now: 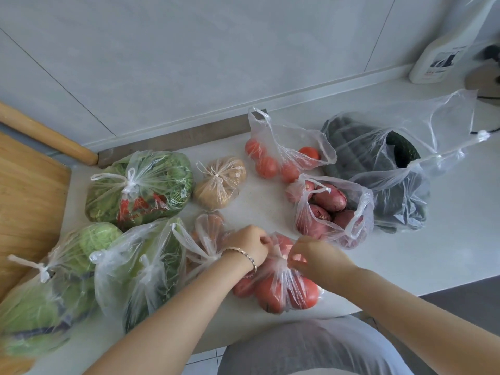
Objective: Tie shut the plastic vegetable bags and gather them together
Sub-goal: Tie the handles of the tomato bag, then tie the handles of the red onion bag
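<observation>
The step in hand is knotting the near tomato bag (281,289), which lies at the near edge of the worktop (270,201), about midway along it. The left hand (249,246) and the right hand (311,255) are each curled closed on a gathered handle of that bag, close together just above the tomatoes. Whether a first knot is already made cannot be told, as the fingers hide it. The next move probably calls for crossing the two handles and drawing them tight without tearing the thin film. Three bags toward the far right lie open and unknotted: the far tomato bag (281,155), the red tuber bag (330,212) and the dark green bag (378,169). They would come after. Along the left side the leaf bag (138,185), brown bag (219,182), cabbage bag (54,280), greens bag (140,266) and small orange bag (208,239) look knotted and already sit close together. The leaf bag carries red print, too crumpled to read. A white bottle (438,58) at the far right corner bears a label, also unreadable.
</observation>
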